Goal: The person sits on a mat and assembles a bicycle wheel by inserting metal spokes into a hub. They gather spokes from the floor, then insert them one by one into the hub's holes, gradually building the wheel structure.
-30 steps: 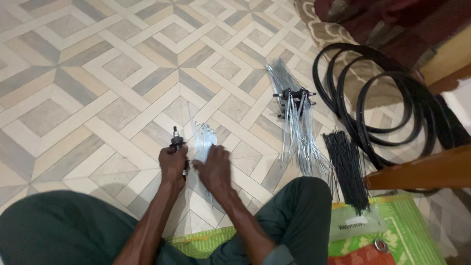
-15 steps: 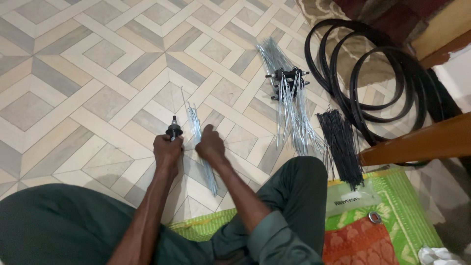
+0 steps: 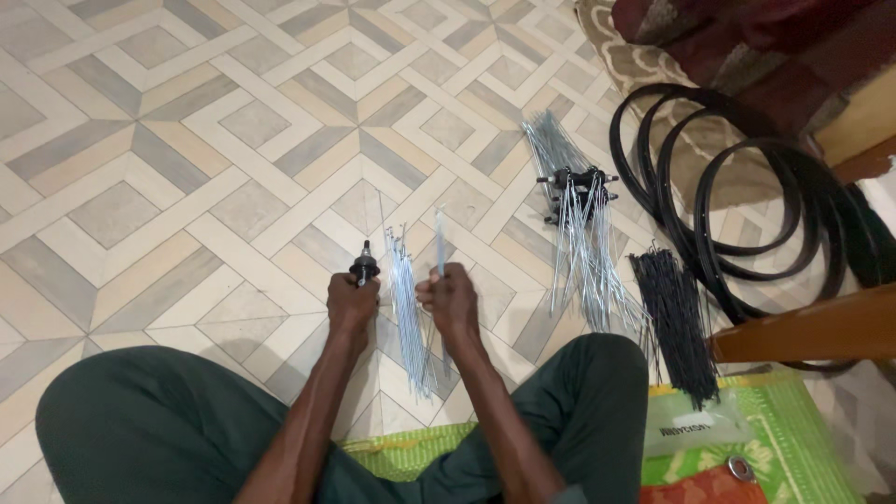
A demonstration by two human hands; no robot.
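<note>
**On the patterned floor: hub in one hand, spoke in the other**

Near the bottom left, a dark green trouser leg [image 3: 140, 420] fills the corner, and the tiled floor [image 3: 187, 140] in grey, cream and tan runs away beyond it. Just right of that knee the left hand [image 3: 351, 303] is closed in a fist around a small black wheel hub [image 3: 364, 271], whose axle end pokes out upright on the far side of the knuckles. Between the hands a loose bunch of silver spokes [image 3: 406, 308] lies on the floor. The right hand [image 3: 451, 297] has its fingers pinched tight on a single spoke [image 3: 440, 238], which stands up and away from the body.

To do this step well, I would judge that the hub should be held steady with its flange turned towards the spoke, and the spoke fed straight, without bending, so that the thin wire does not kink.

Further right lie a second hub among more silver spokes [image 3: 579, 224], a bundle of black spokes [image 3: 677, 322], and a stack of black rims [image 3: 747, 196] on the far right. Near right, on a green woven mat [image 3: 803, 457], sits a flat, clear, rectangular packet with a pale label [image 3: 695, 431], its print upside down from here, beside an orange patch of cloth or bag [image 3: 709, 487].
</note>
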